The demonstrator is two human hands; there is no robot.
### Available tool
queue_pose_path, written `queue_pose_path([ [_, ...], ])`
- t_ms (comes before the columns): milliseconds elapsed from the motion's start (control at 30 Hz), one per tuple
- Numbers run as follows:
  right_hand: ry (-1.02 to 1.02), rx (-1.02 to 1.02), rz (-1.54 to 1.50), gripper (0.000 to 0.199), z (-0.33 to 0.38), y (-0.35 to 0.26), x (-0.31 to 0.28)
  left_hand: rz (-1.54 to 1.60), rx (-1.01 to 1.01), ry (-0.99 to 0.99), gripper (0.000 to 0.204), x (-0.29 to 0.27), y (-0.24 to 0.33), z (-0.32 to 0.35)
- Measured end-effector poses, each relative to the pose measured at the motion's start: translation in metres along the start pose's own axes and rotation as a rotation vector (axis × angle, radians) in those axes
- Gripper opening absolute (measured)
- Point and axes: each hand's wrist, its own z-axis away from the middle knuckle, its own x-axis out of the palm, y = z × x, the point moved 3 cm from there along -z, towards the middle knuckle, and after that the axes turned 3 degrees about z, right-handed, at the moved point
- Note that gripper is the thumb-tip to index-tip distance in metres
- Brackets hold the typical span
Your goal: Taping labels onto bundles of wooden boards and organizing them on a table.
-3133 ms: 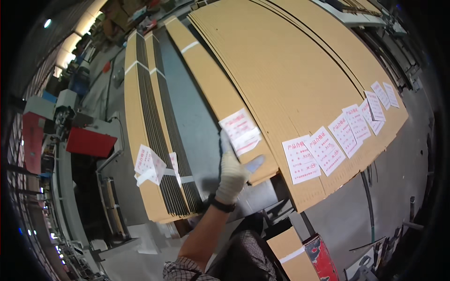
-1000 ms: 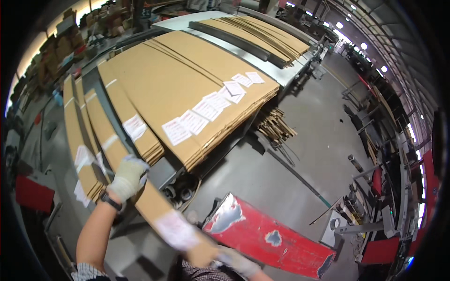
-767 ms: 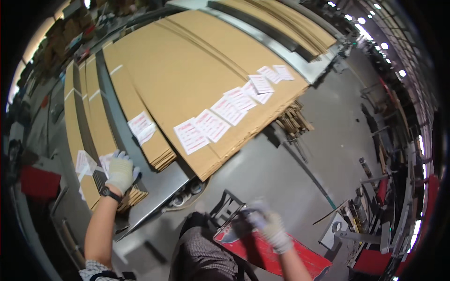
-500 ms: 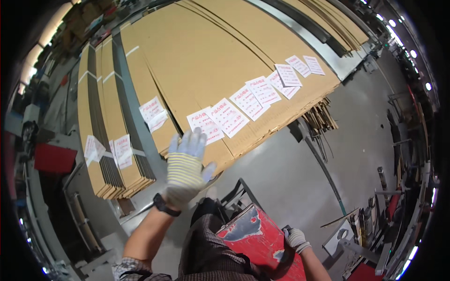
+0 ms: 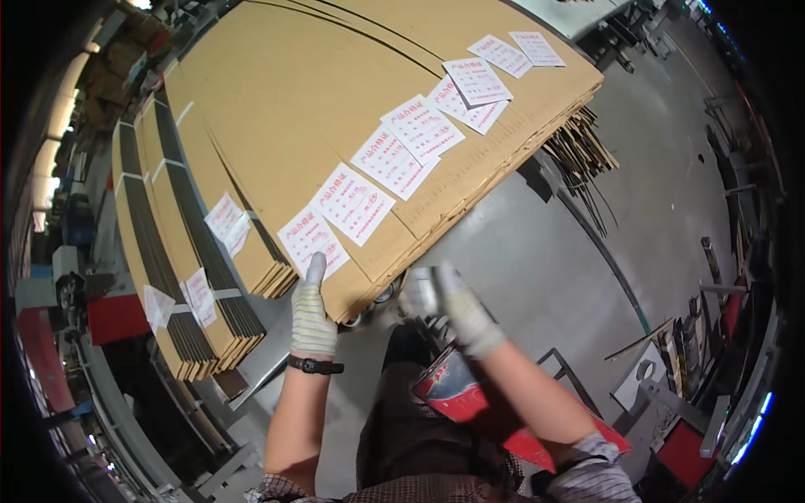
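Note:
A wide stack of flat brown cardboard (image 5: 277, 101) lies before me, with several white paper labels with red print (image 5: 356, 203) along its near side. My left hand (image 5: 314, 317), in a striped knit glove, is at the stack's near left corner. Its thumb lies on top against the nearest label (image 5: 312, 239); the other fingers go out of sight at the stack's edge. My right hand (image 5: 453, 306), also gloved, is just off the stack's front edge, smeared by motion. Whether it holds anything is unclear.
Narrower strapped cardboard bundles (image 5: 194, 314) with labels stand to the left. A worn red panel (image 5: 457, 394) is below my right forearm. Dark strips (image 5: 587, 142) stick out under the stack's right side. Metal parts and scraps (image 5: 667, 360) lie at the lower right.
My left hand has gone from lying open over the labels to the stack's near corner. My right hand has left the red panel and come up to the front edge. The view has shifted.

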Motion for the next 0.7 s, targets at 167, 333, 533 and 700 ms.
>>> queue_pose_path([
  [167,0.138,-0.339,0.176,0.062,-0.023,0.053,0.039,-0.096,0.001,-0.017,0.047,-0.005,-0.004,0.013],
  [333,0.025,0.046,0.172,0.069,0.048,0.016,0.005,-0.142,-0.013,0.031,0.042,-0.004,-0.05,0.08],
  [533,-0.206,-0.362,1.23,0.06,0.053,-0.049,0.021,-0.03,-0.34,-0.088,0.055,-0.006,-0.06,0.101],
  [700,-0.315,-0.278,1.903,0.064,0.095,-0.057,-0.006,0.003,-0.189,-0.157,0.062,-0.002,-0.076,0.134],
])
